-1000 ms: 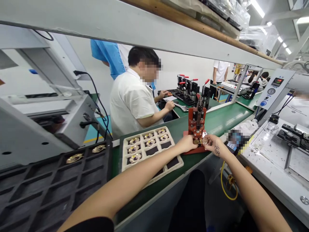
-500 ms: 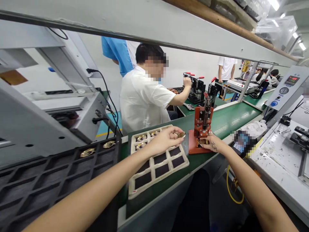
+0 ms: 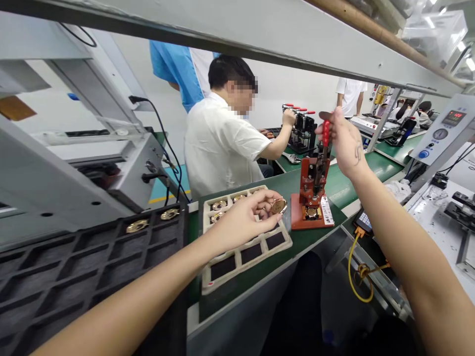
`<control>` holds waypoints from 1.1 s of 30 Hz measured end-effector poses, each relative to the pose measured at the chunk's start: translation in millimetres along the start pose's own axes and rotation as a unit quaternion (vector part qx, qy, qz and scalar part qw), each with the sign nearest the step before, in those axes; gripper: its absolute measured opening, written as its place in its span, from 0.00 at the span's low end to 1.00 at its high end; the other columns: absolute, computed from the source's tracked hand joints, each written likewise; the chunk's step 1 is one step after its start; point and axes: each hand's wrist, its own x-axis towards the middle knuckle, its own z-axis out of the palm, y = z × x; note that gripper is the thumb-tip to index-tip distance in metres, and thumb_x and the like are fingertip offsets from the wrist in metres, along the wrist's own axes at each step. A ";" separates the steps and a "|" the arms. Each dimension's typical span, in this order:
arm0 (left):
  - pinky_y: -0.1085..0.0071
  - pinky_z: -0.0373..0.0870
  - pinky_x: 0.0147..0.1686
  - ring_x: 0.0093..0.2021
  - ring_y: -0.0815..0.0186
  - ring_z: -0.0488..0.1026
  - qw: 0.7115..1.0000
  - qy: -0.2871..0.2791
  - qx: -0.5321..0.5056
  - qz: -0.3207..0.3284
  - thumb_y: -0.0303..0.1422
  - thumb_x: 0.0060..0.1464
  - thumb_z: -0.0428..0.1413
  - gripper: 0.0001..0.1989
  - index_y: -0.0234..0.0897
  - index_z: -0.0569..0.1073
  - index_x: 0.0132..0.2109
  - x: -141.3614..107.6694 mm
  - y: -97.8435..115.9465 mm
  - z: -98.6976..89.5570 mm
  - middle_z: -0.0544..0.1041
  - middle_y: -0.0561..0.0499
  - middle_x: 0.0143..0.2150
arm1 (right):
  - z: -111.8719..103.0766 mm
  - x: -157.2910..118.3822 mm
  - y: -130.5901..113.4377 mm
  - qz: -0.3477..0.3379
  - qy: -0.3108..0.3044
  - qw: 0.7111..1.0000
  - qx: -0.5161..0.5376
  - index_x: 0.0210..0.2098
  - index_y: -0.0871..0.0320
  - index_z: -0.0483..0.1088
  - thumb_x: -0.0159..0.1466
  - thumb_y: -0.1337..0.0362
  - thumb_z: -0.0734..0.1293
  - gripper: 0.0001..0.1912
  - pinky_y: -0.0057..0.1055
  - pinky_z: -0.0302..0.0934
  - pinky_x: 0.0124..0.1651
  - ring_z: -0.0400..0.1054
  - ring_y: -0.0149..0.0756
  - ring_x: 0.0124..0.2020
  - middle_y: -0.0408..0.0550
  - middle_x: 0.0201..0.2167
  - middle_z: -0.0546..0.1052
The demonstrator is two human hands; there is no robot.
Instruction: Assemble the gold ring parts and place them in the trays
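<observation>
A round gold metal piece (image 3: 278, 206) is pinched in the fingers of my left hand (image 3: 256, 212), above the cream tray (image 3: 237, 269). Several gold rings sit in the tray's back compartments, while front ones show dark bottoms. My right hand (image 3: 343, 138) is wrapped round the red handle (image 3: 326, 133) at the top of the red toggle press (image 3: 310, 178). Beneath the press head, a small gold and black part (image 3: 311, 213) sits on the red base, beside a white label with writing.
A black compartment tray (image 3: 107, 262) with two gold rings lies at the left. Across the bench, a person in a white shirt (image 3: 222, 143) works at black presses (image 3: 302, 133). A grey beam (image 3: 260, 34) crosses overhead; a yellow cable (image 3: 351, 277) hangs at the right.
My right hand has risen from the press base to its red handle, uncovering the part and label below. The left hand still holds the gold piece, its face now turned more into view.
</observation>
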 end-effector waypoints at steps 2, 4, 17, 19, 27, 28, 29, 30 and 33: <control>0.67 0.76 0.38 0.35 0.62 0.76 0.999 0.016 0.034 0.014 0.41 0.56 0.63 0.17 0.40 0.79 0.50 -7.0 -1.7 -0.9 0.81 0.48 0.41 | 0.4 -30.7 -26.5 0.017 0.052 0.997 0.051 0.59 0.58 0.77 0.82 0.45 0.45 0.36 0.43 0.71 0.58 0.79 0.41 0.48 0.51 0.44 0.82; 0.67 0.75 0.38 0.34 0.62 0.75 0.997 0.025 0.074 0.029 0.41 0.57 0.62 0.16 0.41 0.79 0.50 -15.5 -4.1 -3.8 0.81 0.49 0.40 | 2.3 -72.2 -38.2 0.010 0.082 0.994 0.071 0.49 0.54 0.80 0.82 0.49 0.53 0.28 0.47 0.71 0.61 0.79 0.43 0.50 0.50 0.43 0.83; 0.67 0.73 0.38 0.36 0.61 0.77 0.967 -0.015 0.182 0.181 0.31 0.60 0.59 0.15 0.41 0.74 0.54 -38.3 25.5 40.3 0.79 0.49 0.42 | -1.0 -175.2 -66.2 0.072 0.073 0.994 0.029 0.56 0.50 0.78 0.77 0.61 0.64 0.13 0.51 0.66 0.67 0.73 0.50 0.61 0.55 0.56 0.79; 0.66 0.74 0.39 0.39 0.61 0.78 0.960 -0.020 0.186 0.206 0.31 0.61 0.59 0.16 0.41 0.73 0.56 -40.2 28.9 45.7 0.79 0.49 0.43 | -3.0 -191.0 -80.4 0.145 0.007 0.984 0.100 0.51 0.51 0.80 0.77 0.59 0.65 0.12 0.43 0.72 0.56 0.78 0.45 0.48 0.51 0.46 0.82; 0.67 0.74 0.39 0.39 0.63 0.77 0.965 -0.066 0.143 0.211 0.28 0.63 0.59 0.15 0.38 0.73 0.56 -38.9 43.0 57.8 0.78 0.49 0.44 | -7.7 -212.6 -96.9 0.324 -0.063 0.894 0.304 0.45 0.56 0.82 0.73 0.50 0.71 0.16 0.30 0.69 0.36 0.73 0.34 0.31 0.45 0.31 0.81; 0.67 0.74 0.40 0.39 0.63 0.77 0.969 -0.075 0.121 0.201 0.28 0.62 0.60 0.16 0.38 0.74 0.56 -38.5 44.7 58.3 0.79 0.49 0.44 | -8.9 -214.0 -96.0 0.334 -0.062 0.885 0.318 0.45 0.56 0.82 0.72 0.50 0.72 0.16 0.29 0.68 0.35 0.72 0.33 0.30 0.45 0.30 0.80; 0.67 0.75 0.41 0.38 0.64 0.77 0.974 -0.081 0.098 0.186 0.29 0.61 0.61 0.17 0.39 0.74 0.57 -38.2 46.2 58.5 0.79 0.50 0.44 | -10.1 -215.4 -95.1 0.341 -0.062 0.878 0.329 0.45 0.56 0.82 0.72 0.50 0.72 0.16 0.29 0.67 0.34 0.71 0.32 0.29 0.44 0.29 0.80; 0.67 0.75 0.41 0.38 0.64 0.76 0.980 -0.089 0.073 0.165 0.30 0.60 0.63 0.19 0.39 0.74 0.57 -38.0 47.6 58.6 0.79 0.50 0.44 | -11.0 -216.9 -94.4 0.345 -0.061 0.873 0.338 0.45 0.56 0.82 0.72 0.50 0.72 0.15 0.29 0.67 0.34 0.71 0.32 0.28 0.44 0.29 0.79; 0.67 0.76 0.41 0.39 0.63 0.77 0.989 -0.121 -0.038 0.074 0.36 0.57 0.69 0.27 0.39 0.72 0.61 -38.4 50.3 58.7 0.79 0.52 0.42 | -13.1 -220.7 -93.8 0.352 -0.054 0.864 0.356 0.45 0.56 0.82 0.73 0.51 0.72 0.15 0.28 0.66 0.34 0.70 0.31 0.28 0.44 0.29 0.79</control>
